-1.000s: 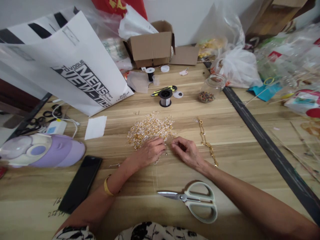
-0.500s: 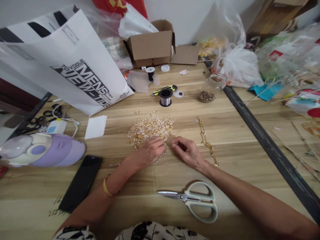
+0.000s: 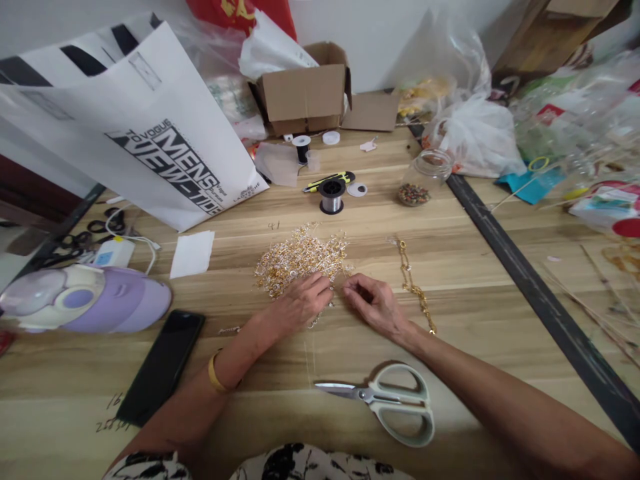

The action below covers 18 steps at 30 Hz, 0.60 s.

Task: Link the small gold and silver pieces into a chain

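Observation:
A heap of small gold and silver jewellery pieces (image 3: pixel 300 257) lies in the middle of the wooden table. My left hand (image 3: pixel 303 299) rests at the heap's near edge, fingers curled and pressed together; whatever they pinch is hidden. Close by on the right, my right hand (image 3: pixel 373 300) is closed in a pinch, thumb against forefinger, on something too small to name. A short silver chain (image 3: pixel 314 324) shows below my left fingers. To the right of my right hand a gold chain (image 3: pixel 415 288) is laid out lengthwise.
Pale-handled scissors (image 3: pixel 385 399) lie near me, beyond my lap. A black phone (image 3: pixel 163 367) and purple bottle (image 3: pixel 117 299) are at left. Farther back stand a wire spool (image 3: pixel 331 197), a cutter (image 3: pixel 320 183), a bead jar (image 3: pixel 425 177), a cardboard box (image 3: pixel 305 97) and a white paper bag (image 3: pixel 165 133).

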Each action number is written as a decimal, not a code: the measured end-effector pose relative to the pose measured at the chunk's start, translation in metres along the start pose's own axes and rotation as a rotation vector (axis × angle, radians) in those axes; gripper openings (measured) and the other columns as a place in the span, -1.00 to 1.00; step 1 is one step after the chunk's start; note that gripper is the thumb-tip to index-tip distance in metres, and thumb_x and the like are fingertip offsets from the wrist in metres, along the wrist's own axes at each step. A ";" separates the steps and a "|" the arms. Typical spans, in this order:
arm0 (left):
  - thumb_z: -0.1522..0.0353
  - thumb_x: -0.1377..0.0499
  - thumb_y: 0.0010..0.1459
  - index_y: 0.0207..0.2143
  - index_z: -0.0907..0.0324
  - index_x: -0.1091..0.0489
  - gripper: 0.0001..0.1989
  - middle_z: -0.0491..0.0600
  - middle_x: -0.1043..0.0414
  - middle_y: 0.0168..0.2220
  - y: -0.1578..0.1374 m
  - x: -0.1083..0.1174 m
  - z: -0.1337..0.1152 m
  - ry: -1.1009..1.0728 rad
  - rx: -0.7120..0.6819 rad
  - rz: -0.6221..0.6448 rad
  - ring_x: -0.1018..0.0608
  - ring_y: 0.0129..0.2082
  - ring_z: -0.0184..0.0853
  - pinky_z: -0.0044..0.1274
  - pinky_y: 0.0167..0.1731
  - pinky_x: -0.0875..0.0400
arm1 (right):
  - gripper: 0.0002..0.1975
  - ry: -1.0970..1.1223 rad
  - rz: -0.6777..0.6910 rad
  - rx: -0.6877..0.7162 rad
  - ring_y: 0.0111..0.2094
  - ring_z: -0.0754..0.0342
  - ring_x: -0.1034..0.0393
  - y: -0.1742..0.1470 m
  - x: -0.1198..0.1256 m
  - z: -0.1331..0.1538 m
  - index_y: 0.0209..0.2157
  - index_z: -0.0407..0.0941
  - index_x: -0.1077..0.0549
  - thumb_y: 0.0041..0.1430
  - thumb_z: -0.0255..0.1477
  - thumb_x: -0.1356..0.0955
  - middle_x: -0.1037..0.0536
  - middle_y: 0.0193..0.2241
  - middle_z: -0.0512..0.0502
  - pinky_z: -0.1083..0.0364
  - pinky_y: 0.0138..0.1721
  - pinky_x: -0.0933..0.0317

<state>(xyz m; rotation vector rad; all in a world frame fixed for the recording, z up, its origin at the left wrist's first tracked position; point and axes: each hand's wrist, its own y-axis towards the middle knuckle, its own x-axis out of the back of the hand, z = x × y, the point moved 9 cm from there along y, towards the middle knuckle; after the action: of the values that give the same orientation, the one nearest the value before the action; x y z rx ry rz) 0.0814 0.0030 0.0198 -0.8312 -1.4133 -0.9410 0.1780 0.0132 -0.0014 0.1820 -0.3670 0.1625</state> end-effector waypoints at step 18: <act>0.53 0.05 0.23 -0.43 0.26 -0.30 -0.79 0.04 -0.28 -0.36 0.001 0.002 0.001 -0.019 -0.008 0.010 -0.30 -0.28 -0.26 -0.44 -0.27 -0.27 | -0.80 -0.001 -0.005 0.008 -0.58 0.19 -0.08 0.001 0.000 0.000 -0.43 -0.17 -0.37 0.19 -0.35 -0.25 -0.26 -0.62 0.05 0.19 -0.54 -0.01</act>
<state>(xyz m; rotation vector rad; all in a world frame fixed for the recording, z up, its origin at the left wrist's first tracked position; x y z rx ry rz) 0.0814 0.0043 0.0215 -0.8545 -1.4214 -0.9344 0.1778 0.0139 -0.0016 0.1907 -0.3673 0.1591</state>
